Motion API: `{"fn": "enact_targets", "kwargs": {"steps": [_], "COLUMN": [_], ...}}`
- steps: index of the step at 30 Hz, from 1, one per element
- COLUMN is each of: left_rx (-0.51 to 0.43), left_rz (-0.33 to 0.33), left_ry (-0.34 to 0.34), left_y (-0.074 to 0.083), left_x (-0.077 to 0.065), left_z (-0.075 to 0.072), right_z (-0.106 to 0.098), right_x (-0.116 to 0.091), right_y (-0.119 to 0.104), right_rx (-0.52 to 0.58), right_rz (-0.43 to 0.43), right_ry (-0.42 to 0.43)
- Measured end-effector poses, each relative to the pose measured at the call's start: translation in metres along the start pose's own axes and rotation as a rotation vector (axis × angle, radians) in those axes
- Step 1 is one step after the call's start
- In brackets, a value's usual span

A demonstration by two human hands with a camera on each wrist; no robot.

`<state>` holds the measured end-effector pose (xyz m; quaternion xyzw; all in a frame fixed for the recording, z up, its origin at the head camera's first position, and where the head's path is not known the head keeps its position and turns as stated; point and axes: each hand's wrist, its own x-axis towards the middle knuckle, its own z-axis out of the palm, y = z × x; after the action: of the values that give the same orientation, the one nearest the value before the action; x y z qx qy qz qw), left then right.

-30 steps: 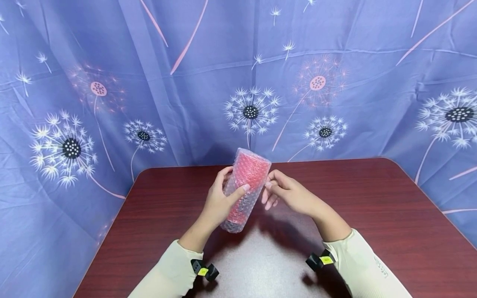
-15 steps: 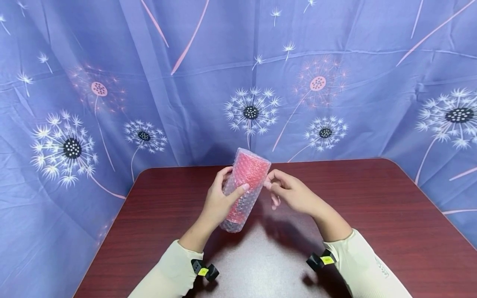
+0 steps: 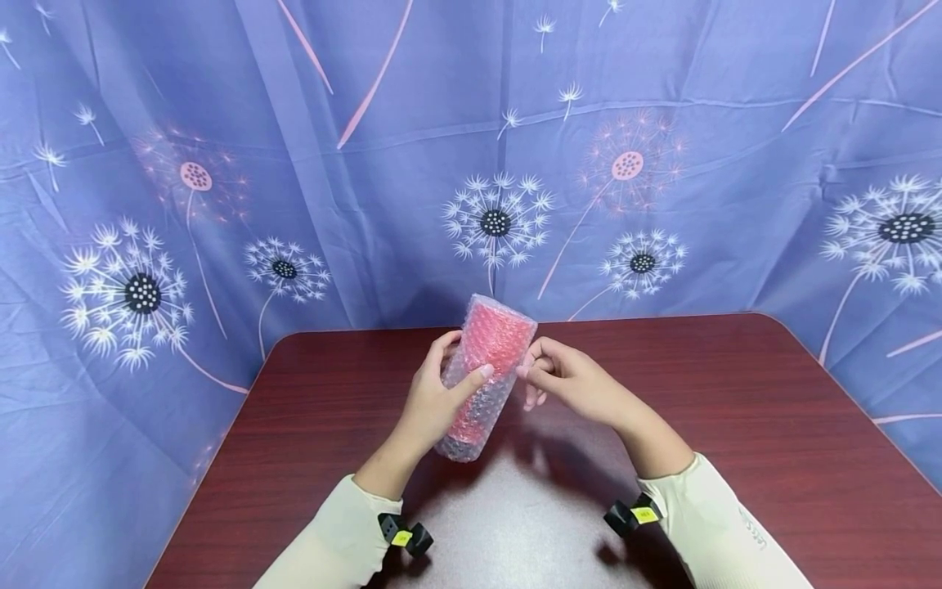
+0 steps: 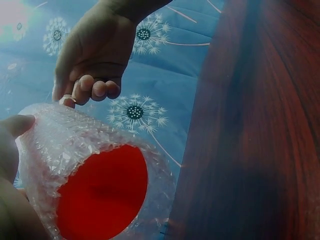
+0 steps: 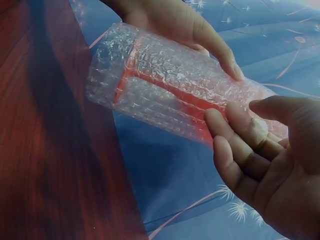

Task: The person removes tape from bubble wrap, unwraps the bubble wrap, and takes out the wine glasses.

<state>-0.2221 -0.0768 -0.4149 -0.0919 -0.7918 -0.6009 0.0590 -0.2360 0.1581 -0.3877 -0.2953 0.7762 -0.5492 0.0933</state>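
A red cylinder wrapped in clear bubble wrap (image 3: 496,339) is held tilted above the table. My left hand (image 3: 434,397) grips it from the left, with the thumb across its front. In the left wrist view, the red round end (image 4: 105,192) shows inside the bubble wrap's rim. My right hand (image 3: 577,380) is at the right side of the wrap, its thumb and forefinger touching the wrap near the edge. The right wrist view shows its other fingers (image 5: 235,150) loosely bent beside the wrap. Whether the fingertips pinch the wrap is unclear.
A dark red wooden table (image 3: 331,384) lies beneath both hands, with a bright glare in its front middle. Behind it hangs a blue cloth (image 3: 412,204) printed with dandelions. Black wrist cameras (image 3: 419,540) are strapped over both pale sleeves.
The right thumb and forefinger drew slightly back from the wrap's edge, then came up against it again. The left hand and wrapped cylinder have hardly moved.
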Motion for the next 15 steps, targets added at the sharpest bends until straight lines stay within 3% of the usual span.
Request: {"fn": "enact_targets", "kwargs": {"steps": [5,15], "left_rx": [-0.011,-0.037], "left_rz": [0.015,0.02], "left_ry": [-0.01,-0.053], "left_y": [0.0006,-0.0022], "left_x": [0.0,-0.0001], "left_z": [0.0001,-0.0002], "right_z": [0.0,0.0008], "right_x": [0.0005,-0.0017], "right_y": [-0.0003,-0.0012], "right_rx": [-0.016,-0.153], "right_rz": [0.002,0.004], "right_ry": [0.029,0.076]}}
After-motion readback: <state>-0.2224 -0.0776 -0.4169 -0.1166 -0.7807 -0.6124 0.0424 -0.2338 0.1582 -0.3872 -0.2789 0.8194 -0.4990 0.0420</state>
